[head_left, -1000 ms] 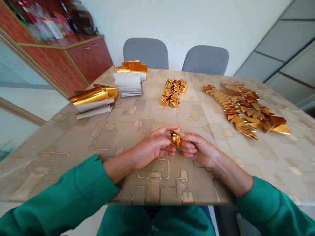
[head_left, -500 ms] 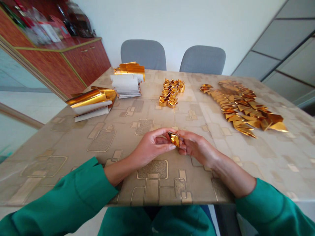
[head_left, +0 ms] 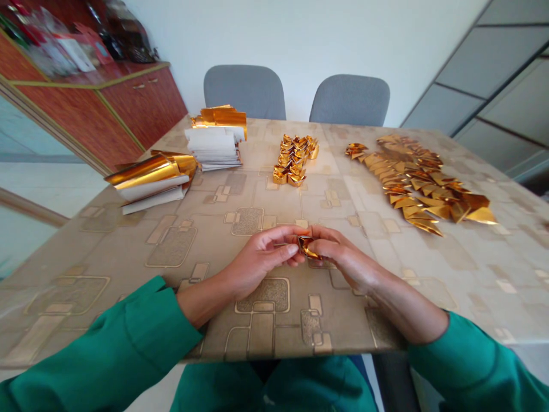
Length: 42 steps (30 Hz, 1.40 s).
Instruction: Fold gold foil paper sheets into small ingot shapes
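Note:
Between my two hands, just above the near part of the table, is a small folded gold foil paper ingot (head_left: 309, 248). My left hand (head_left: 268, 250) pinches its left end between thumb and fingers. My right hand (head_left: 338, 249) grips the right side, its thumb pressed on the shiny foil, and the fingers hide part of the piece. Farther back, finished-looking gold paper ingots (head_left: 293, 163) stand in two close rows. To the right, many flat folded gold paper pieces (head_left: 418, 180) lie spread in overlapping lines.
On the left of the patterned table (head_left: 171, 297) are a curled stack of gold paper (head_left: 150, 174) and a second stack with white backing (head_left: 213, 144). Two grey chairs (head_left: 244, 91) stand at the far edge. A wooden cabinet (head_left: 137, 97) is at the back left.
My right thumb has moved onto the top of the foil ingot, covering more of it. The ingot has tilted slightly in my hands. The camera view has shifted a little.

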{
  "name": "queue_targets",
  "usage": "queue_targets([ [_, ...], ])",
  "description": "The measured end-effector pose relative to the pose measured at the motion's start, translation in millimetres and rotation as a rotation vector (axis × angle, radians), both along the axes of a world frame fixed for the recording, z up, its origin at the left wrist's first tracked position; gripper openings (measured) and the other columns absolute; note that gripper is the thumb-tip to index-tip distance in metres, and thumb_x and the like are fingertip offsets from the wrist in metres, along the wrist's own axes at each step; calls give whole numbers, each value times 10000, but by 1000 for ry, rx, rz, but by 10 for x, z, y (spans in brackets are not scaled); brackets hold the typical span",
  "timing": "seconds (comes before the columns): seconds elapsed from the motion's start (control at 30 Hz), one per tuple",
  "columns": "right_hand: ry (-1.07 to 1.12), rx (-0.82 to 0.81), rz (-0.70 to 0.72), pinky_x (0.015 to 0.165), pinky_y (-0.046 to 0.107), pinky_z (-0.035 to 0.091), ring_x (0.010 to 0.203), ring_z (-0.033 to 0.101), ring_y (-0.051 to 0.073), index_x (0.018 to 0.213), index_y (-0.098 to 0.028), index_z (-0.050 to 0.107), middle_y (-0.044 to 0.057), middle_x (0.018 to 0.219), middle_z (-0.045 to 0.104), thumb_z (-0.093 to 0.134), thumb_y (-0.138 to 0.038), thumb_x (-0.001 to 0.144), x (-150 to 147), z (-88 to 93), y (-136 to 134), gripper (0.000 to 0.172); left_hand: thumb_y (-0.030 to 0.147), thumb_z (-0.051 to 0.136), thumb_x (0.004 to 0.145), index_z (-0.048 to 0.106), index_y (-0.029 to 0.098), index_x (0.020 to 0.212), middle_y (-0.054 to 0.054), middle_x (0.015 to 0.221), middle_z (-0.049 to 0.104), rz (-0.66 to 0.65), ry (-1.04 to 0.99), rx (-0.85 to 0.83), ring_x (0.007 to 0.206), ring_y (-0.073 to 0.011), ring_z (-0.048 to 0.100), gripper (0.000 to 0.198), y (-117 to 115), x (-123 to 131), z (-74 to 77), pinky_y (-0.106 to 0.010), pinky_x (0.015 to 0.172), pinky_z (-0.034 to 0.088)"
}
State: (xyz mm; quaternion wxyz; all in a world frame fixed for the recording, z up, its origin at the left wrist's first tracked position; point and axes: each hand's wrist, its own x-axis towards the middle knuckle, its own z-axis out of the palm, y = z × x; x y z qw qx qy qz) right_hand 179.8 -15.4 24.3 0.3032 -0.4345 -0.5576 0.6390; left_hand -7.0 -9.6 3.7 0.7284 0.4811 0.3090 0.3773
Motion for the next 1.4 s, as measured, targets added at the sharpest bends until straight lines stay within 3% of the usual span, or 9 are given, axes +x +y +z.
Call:
queue_targets([
  [0.13, -50, 4, 11, 600, 288, 310, 696, 452, 140, 867, -178, 590, 24, 816, 601, 542, -293, 796, 0, 8, 0, 144, 197, 717, 818, 724, 206, 1083, 0, 754, 651, -2, -75, -95, 667, -83, 576, 265, 9, 10, -18, -209, 643, 436],
  [0.43, -62, -5, 21, 636, 299, 349, 725, 474, 148, 864, -166, 573, 28, 811, 589, 562, -359, 762, -41, 42, 5, 218, 148, 750, 784, 723, 202, 1041, 12, 764, 654, -44, -212, -237, 645, -71, 615, 263, 4, 16, -73, -189, 623, 464],
  [0.67, -22, -22, 41, 640, 288, 368, 697, 468, 138, 847, -181, 601, 14, 781, 595, 574, -335, 803, -28, 38, 9, 163, 153, 766, 770, 713, 188, 1024, 6, 765, 680, -24, -190, -254, 642, -82, 635, 261, -8, 19, -52, -192, 624, 489],
  [0.87, 97, 10, -83, 708, 317, 433, 742, 530, 161, 966, -191, 624, 36, 844, 603, 478, -573, 915, 90, -6, 55, 411, 172, 795, 744, 678, 179, 997, 4, 816, 703, 74, -250, -293, 656, -76, 655, 279, 5, 28, 3, -174, 640, 531],
  [1.0, 85, 133, -124, 783, 323, 457, 821, 564, 157, 1105, -215, 595, 28, 941, 612, 536, -481, 918, 105, 27, 51, 331, 141, 794, 735, 620, 186, 988, 5, 820, 717, 152, -268, -323, 658, -77, 671, 310, 20, 34, 0, -173, 649, 545],
  [1.17, 53, 170, -121, 786, 338, 476, 868, 580, 166, 1090, -219, 560, 31, 987, 605, 529, -435, 919, 37, 75, 0, 278, 164, 791, 741, 587, 189, 971, 8, 825, 721, 134, -252, -242, 682, -97, 691, 308, 4, 36, -5, -191, 657, 551],
  [1.4, 69, 144, -93, 691, 296, 435, 739, 572, 144, 953, -216, 513, -13, 796, 592, 544, -279, 848, -47, 93, -13, 127, 195, 782, 756, 581, 163, 895, -7, 818, 721, 104, -200, -152, 713, -126, 705, 246, -45, 68, 16, -223, 675, 546],
])
